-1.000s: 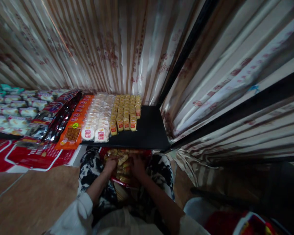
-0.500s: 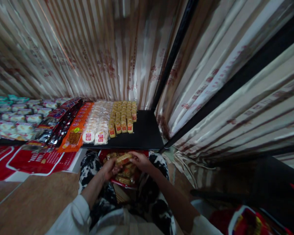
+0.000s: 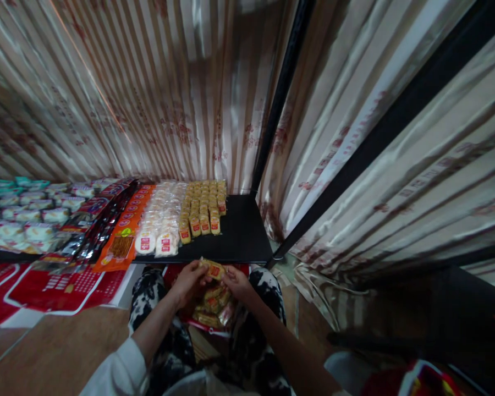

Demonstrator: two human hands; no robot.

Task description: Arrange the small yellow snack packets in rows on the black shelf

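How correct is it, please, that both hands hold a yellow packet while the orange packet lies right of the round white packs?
Wrong side: the head view shows the orange packet left of the round white packs, while left hand and right hand hold a yellow packet.

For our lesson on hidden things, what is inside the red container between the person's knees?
Yellow wrapped packets lie inside the red container; whatever is beneath the top ones is covered.
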